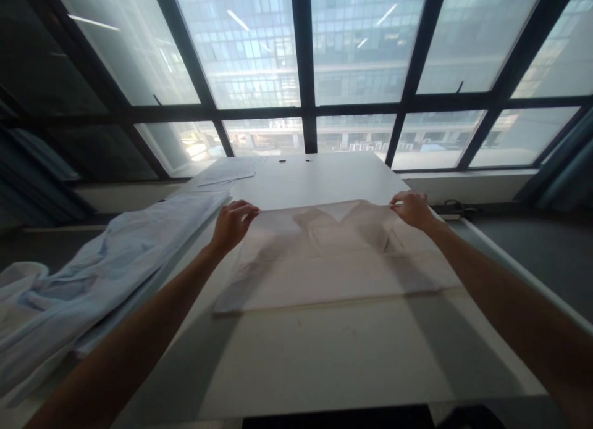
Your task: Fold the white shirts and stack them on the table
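Lying flat across the middle of the worktop (pixel 301 361), the pale cloth (pixel 333 274) is judged largely laid out, its near edge nearly straight, with the uneven far edge and shaded creases apparently left to settle. Fingers of the left hand (pixel 234 224) and right hand (pixel 411 208) are closed in narrow pinches on opposite ends of that far edge. Bare surface gives room on the near and far sides, while rumpled fabric (pixel 125 250) limits the left and the worktop's right edge runs close by.
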`<state>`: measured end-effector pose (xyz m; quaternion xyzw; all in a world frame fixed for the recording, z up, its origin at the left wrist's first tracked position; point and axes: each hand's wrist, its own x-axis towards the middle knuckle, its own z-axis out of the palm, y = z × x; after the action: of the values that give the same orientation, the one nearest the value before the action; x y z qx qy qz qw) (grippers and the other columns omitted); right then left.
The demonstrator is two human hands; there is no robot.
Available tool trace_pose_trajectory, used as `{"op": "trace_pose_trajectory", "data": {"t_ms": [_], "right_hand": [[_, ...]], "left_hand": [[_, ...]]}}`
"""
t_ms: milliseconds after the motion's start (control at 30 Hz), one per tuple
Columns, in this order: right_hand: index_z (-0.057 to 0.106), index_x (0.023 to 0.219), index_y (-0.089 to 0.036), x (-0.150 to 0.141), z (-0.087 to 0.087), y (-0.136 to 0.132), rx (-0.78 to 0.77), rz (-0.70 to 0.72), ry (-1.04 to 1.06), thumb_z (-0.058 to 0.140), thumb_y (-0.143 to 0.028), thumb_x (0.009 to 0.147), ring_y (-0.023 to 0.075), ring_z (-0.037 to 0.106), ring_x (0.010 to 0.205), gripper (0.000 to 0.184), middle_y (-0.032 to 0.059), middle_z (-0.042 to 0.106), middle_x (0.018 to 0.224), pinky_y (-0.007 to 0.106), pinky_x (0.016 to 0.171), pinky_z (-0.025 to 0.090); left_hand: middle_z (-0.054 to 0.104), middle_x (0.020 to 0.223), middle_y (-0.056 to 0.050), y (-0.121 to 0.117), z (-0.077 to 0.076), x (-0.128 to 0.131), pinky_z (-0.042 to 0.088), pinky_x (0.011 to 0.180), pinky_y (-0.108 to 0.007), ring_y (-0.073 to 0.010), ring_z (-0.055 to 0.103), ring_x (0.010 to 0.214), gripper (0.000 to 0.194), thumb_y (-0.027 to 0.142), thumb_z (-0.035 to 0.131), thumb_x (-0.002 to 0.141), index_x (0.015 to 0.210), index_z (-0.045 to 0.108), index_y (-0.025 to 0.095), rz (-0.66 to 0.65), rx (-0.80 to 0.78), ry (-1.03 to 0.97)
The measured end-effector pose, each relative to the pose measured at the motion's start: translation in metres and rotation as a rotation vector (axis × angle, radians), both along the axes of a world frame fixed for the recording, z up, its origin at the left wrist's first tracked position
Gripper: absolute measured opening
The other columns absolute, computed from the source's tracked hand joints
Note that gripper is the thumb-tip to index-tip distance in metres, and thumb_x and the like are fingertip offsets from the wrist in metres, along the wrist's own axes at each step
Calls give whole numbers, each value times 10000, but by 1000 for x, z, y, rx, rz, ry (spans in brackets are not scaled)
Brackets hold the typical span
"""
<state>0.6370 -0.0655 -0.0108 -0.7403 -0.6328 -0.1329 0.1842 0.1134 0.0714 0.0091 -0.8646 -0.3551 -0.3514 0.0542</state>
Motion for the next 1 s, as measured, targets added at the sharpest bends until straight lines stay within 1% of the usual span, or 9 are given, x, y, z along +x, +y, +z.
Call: {"op": "trace_pose_trajectory", "data": {"t_ms": [133, 267, 367, 500, 600, 700, 867, 933, 1000], "right_hand": [[747, 868, -212, -7, -16, -30, 36, 74, -36, 586, -208, 867, 289, 605, 1049, 161, 94, 759, 1019, 440, 953, 309], [739, 869, -215, -13, -39, -52, 31, 117, -88, 573, -153, 832, 281, 606, 1053, 181, 82, 759, 1009, 454, 987, 278], [734, 875, -218, -15, -52, -60, 7, 151, -112, 561, -117, 816, 271, 610, 1062, 209, 73, 757, 1006, 456, 1008, 265], [741, 891, -222, -15, -60, -64, -46, 135, -114, 564, -113, 817, 268, 617, 1056, 220, 71, 751, 1023, 440, 994, 293], [751, 916, -219, -15, -60, -64, -95, 111, -107, 564, -130, 831, 275, 616, 1070, 225, 81, 745, 1045, 419, 959, 333], [763, 931, -221, -17, -59, -64, -140, 88, -99, 555, -146, 839, 277, 620, 1066, 240, 84, 743, 1059, 405, 932, 365], [796, 944, -223, -19, -55, -66, -211, 76, -89, 522, -155, 864, 266, 643, 1023, 293, 93, 755, 1057, 392, 921, 397], [807, 936, -223, -19, -55, -66, -218, 83, -93, 515, -167, 877, 259, 653, 998, 302, 91, 762, 1041, 380, 911, 410], [814, 919, -223, -20, -55, -66, -194, 77, -85, 518, -170, 879, 247, 659, 974, 303, 87, 768, 1016, 359, 896, 423]], "left_hand": [[747, 1005, -70, -39, -15, -16, 451, 929, -382, -231, 653, 959, 301, 410, 527, 1014, 972, 764, 230, 5, 6, 104], [752, 1011, -69, -69, -36, -28, 449, 951, -401, -230, 651, 983, 328, 415, 488, 1027, 997, 770, 250, -35, -68, 233], [750, 1022, -72, -79, -48, -34, 468, 940, -398, -228, 652, 984, 343, 410, 467, 1029, 1001, 772, 256, -72, -134, 289], [742, 1032, -67, -78, -57, -37, 494, 933, -375, -227, 655, 989, 336, 406, 472, 1024, 1001, 778, 269, -126, -199, 309], [730, 1040, -51, -76, -59, -39, 511, 902, -334, -211, 668, 976, 336, 398, 463, 1024, 1016, 782, 294, -142, -263, 315], [722, 1060, -39, -76, -56, -41, 513, 882, -316, -205, 677, 971, 329, 375, 460, 1018, 1061, 781, 319, -127, -301, 360], [724, 1077, -55, -85, -43, -32, 492, 941, -382, -249, 666, 1003, 274, 323, 539, 953, 1045, 796, 304, -36, -212, 461], [717, 1120, -68, -89, -39, -23, 477, 966, -402, -264, 651, 1046, 288, 355, 541, 966, 1104, 786, 296, -33, -176, 441], [698, 1140, -79, -92, -37, -16, 473, 963, -394, -262, 638, 1058, 323, 401, 522, 995, 1177, 766, 294, -71, -176, 418]]}}
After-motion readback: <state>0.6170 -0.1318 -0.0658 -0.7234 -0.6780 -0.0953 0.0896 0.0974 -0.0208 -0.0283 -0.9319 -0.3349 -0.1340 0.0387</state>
